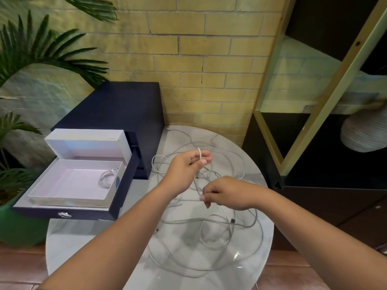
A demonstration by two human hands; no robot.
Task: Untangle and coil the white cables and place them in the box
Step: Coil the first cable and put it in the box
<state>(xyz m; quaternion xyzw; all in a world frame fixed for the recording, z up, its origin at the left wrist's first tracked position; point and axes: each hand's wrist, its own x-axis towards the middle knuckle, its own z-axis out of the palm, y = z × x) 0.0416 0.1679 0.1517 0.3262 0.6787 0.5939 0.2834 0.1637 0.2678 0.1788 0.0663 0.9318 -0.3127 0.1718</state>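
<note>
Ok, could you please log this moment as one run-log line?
left hand: holds looped white cable | right hand: pinches same cable | coiled cable: in box | other cables: tangled on table

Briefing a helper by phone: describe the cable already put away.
Left of the round table, a dark open drawer holds a white box. The coiled cable lies by its right wall, the only bundled one; the other cables sprawl loose.

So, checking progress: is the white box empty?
Not empty: one coiled white cable lies inside the white box, near its right wall.
</note>
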